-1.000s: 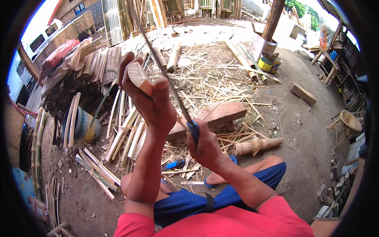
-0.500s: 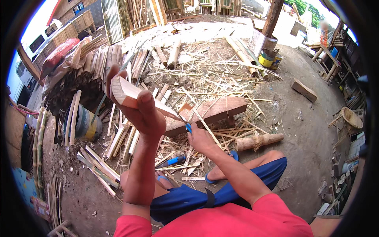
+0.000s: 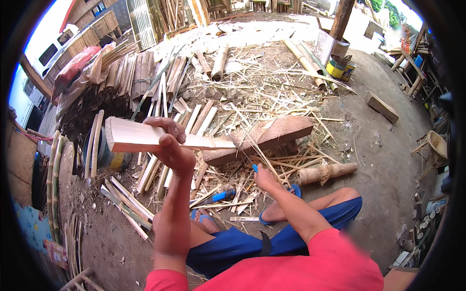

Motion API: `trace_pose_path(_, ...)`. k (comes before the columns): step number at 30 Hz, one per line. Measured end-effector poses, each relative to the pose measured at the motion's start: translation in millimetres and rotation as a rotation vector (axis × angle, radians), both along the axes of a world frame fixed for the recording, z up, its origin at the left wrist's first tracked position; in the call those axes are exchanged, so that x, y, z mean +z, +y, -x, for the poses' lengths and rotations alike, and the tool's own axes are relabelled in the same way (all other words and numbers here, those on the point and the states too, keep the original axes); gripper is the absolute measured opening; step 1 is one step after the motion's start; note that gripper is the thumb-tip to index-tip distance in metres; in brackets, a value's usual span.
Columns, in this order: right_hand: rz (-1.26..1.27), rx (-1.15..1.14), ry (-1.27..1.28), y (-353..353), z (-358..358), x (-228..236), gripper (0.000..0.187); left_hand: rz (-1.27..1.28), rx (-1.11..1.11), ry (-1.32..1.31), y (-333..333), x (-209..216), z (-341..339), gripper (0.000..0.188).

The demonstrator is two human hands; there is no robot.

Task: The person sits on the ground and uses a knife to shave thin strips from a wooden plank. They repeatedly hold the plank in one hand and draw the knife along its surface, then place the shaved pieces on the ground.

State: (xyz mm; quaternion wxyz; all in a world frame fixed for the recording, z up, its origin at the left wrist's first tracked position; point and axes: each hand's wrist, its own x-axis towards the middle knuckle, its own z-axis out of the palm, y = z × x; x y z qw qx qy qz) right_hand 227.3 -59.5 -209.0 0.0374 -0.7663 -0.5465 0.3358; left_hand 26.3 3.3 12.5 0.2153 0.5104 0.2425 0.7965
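My left hand [image 3: 171, 148] grips a pale split bamboo piece [image 3: 131, 136] and holds it level, its far end resting on a reddish wooden block [image 3: 284, 130] on the ground. My right hand [image 3: 265, 178] is low beside the block, closed on a blue-handled knife [image 3: 254, 168] whose blade points toward the end of the bamboo piece. The blade is mostly lost among the shavings. I sit with legs in blue shorts and blue sandals, feet near the block.
Bamboo strips and shavings litter the ground around the block. A short bamboo log [image 3: 326, 172] lies to the right, another blue-handled tool [image 3: 219, 196] near my feet. Stacked bamboo slats [image 3: 141, 80] stand at left, paint cans [image 3: 338, 69] and a post [image 3: 341, 19] farther back.
Both hands have come down. The bamboo piece went from upright in front of me to level on the block, and the knife dropped from raised high to beside the block.
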Motion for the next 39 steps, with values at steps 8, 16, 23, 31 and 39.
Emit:
trace_pose_path(8, -0.560, 0.180, 0.397, -36.3, 38.7, 90.3, 0.037, -0.006, 0.153, 0.032, 1.7, -1.8, -10.3, 0.065)
trace_pose_path(16, -0.543, 0.151, 0.334, -38.1, 32.8, 30.7, 0.035, -0.006, 0.135, 0.010, 2.4, -1.5, -8.5, 0.070)
trace_pose_path(23, -0.131, 0.007, 0.142, -8.7, -29.7, -101.2, 0.030, 0.155, 0.162, 0.103, 19.8, -51.0, 31.5, 0.067)
trace_pose_path(31, -0.267, -0.162, -0.137, 16.1, -153.3, -51.6, 0.031, 0.863, -0.170, -0.023, 52.6, -149.7, 48.9, 0.062)
trace_pose_path(39, -0.485, -0.266, 0.106, 0.3, -143.3, -35.9, 0.031, 0.648, -0.055, 0.029, 69.1, -63.2, 65.6, 0.054)
